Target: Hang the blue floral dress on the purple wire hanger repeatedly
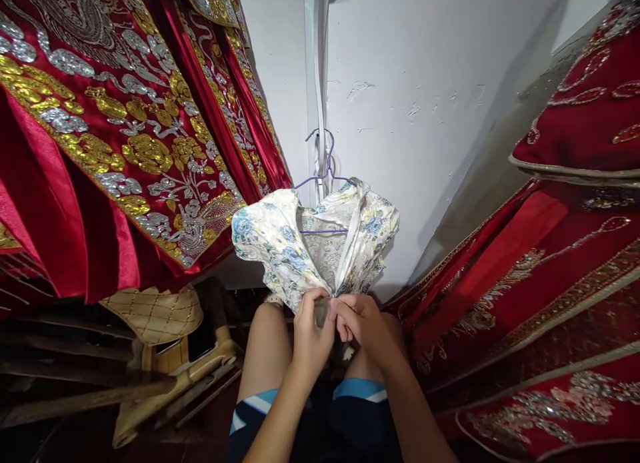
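Observation:
A white floral dress with blue and yellow flowers hangs on a purple wire hanger in front of a white wall. Both my hands pinch its fabric together just below the neckline. My left hand grips the left edge of the opening. My right hand grips the right edge, fingers touching the left hand. The lower part of the dress is hidden behind my hands and knees.
Red garments with gold and silver embroidery hang close on the left, and more red embroidered cloth crowds the right. A wooden chair with a quilted cushion stands low left. A white cable runs down the wall.

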The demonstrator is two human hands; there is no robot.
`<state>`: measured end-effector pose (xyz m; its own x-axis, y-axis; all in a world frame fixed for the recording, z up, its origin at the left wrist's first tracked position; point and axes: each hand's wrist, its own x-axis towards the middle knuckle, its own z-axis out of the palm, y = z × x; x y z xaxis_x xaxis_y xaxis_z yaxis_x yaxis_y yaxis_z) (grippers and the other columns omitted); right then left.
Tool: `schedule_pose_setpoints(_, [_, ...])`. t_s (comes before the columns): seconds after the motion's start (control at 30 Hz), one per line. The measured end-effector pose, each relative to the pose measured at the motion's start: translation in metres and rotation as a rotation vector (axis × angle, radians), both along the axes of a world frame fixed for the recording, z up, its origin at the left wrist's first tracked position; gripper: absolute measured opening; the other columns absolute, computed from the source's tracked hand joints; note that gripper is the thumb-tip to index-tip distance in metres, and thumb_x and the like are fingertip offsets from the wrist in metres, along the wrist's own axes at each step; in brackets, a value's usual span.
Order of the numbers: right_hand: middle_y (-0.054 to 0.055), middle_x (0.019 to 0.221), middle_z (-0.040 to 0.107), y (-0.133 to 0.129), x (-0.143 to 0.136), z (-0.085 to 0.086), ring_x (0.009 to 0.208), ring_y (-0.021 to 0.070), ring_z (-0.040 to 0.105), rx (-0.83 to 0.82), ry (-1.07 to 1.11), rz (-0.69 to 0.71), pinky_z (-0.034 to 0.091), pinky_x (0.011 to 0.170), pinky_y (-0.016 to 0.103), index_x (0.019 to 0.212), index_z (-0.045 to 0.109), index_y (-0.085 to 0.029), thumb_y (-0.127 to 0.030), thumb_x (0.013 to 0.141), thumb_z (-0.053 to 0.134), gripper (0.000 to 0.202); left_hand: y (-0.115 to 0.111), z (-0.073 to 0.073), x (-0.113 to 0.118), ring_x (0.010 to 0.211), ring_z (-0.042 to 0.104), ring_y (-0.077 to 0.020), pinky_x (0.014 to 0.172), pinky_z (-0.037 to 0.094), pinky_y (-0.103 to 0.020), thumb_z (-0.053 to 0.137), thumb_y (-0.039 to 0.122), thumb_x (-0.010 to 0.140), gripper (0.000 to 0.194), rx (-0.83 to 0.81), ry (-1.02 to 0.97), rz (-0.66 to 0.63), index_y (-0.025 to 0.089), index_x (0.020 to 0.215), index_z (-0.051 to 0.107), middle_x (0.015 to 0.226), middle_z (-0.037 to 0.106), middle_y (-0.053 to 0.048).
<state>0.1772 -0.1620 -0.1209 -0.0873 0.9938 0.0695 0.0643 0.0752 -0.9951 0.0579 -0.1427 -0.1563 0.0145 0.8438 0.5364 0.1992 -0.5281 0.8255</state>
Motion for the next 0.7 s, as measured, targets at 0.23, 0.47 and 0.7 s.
schedule_pose_setpoints(0.23, [-0.003,0.043,0.055,0.043,0.022,0.03,0.035,0.0074,0.039,-0.085,0.259,-0.044,0.028,0.036,0.021,0.065,0.068,-0.016,-0.04,0.083,0.065,0.03,0.006,-0.005,-0.002,0.087,0.063,-0.0212,0.08,0.045,-0.03,0.055,0.02,0.093,0.007,0.031,0.099,-0.007,0.022,0.093,0.061,0.09,0.066,-0.006])
schedule_pose_setpoints(0.47, [-0.008,0.049,0.048,0.124,0.038,0.124,0.035,0.0006,0.031,-0.044,0.72,-0.003,0.021,0.032,0.012,0.073,0.063,-0.013,-0.012,0.085,0.059,0.013,0.024,-0.014,-0.02,0.084,0.063,-0.0216,0.078,0.046,-0.03,0.051,0.022,0.095,0.011,-0.008,0.238,-0.067,0.021,0.091,0.061,0.088,0.065,-0.007])
schedule_pose_setpoints(0.7, [-0.007,0.046,0.048,0.116,0.018,0.12,0.036,0.003,0.037,0.046,0.638,0.006,0.025,0.035,0.014,0.074,0.063,-0.014,-0.024,0.088,0.059,0.018,0.014,0.018,-0.043,0.089,0.066,-0.0221,0.078,0.05,-0.031,0.053,0.022,0.097,0.013,0.047,0.322,-0.095,0.021,0.094,0.066,0.091,0.069,-0.007])
